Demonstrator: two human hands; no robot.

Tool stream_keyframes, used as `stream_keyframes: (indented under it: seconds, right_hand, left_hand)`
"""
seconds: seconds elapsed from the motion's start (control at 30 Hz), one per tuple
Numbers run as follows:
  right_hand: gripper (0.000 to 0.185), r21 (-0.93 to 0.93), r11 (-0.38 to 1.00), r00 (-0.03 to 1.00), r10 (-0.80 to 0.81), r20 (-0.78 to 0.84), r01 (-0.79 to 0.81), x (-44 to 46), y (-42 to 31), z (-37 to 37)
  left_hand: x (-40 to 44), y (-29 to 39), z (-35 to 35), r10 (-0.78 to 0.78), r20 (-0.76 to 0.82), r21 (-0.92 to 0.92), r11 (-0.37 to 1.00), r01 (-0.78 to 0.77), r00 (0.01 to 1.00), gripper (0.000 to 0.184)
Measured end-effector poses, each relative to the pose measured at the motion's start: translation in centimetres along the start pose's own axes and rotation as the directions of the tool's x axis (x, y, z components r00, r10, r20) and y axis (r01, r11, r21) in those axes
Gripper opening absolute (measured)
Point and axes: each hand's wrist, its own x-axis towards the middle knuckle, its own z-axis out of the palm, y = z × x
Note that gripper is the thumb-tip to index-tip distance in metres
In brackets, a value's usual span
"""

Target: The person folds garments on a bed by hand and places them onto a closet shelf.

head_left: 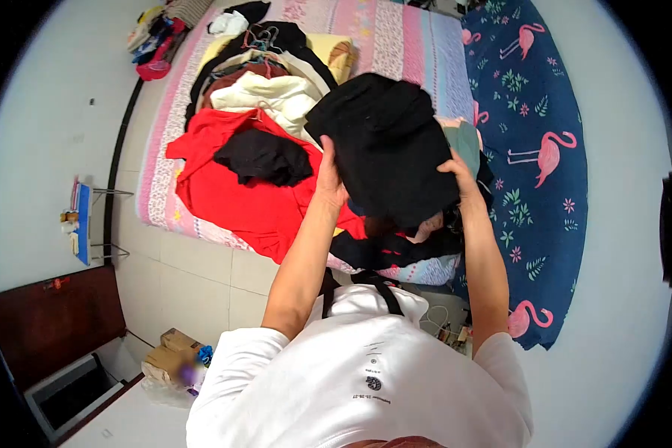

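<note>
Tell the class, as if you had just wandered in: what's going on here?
A person in a white T-shirt is handling a dark folded garment, with the left hand gripping one side and the right hand the other. Beyond it, clothes on hangers lie on a patterned bed. To the left, a black bundle rests on a red garment, beside a cream one.

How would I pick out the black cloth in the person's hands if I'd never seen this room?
Start with the bed with pink stripes. Over it, the left hand and right hand hold a folded black cloth by its sides. Unlike the crumpled black piece lying on the red garment, it is squarely folded and gripped in both hands.
</note>
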Motion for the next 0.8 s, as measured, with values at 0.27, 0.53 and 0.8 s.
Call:
stream_keyframes:
  seconds: [0.27, 0.53, 0.8]
  right_hand:
    - [0.075, -0.349, 0.894, 0.952, -0.216, 0.215, 0.281, 1.9, 3.4, 4.1]
    - [0.074, -0.145, 0.903, 0.891, -0.352, 0.288, 0.404, 0.8, 6.6, 13.5]
    - [0.063, -0.132, 0.965, 0.965, -0.205, 0.162, 0.227, 2.6, 7.0, 10.5]
  left_hand:
    - [-4.0, 3.6, 2.2, 0.177, -0.18, 0.459, 0.885, -0.076, 0.968, 0.042]
    - [-6.5, 2.4, 5.8, 0.24, -0.117, 0.743, 0.665, -0.075, 0.964, 0.038]
    - [-9.7, 4.5, 9.3, 0.395, -0.192, 0.848, 0.527, -0.05, 0.898, 0.041]
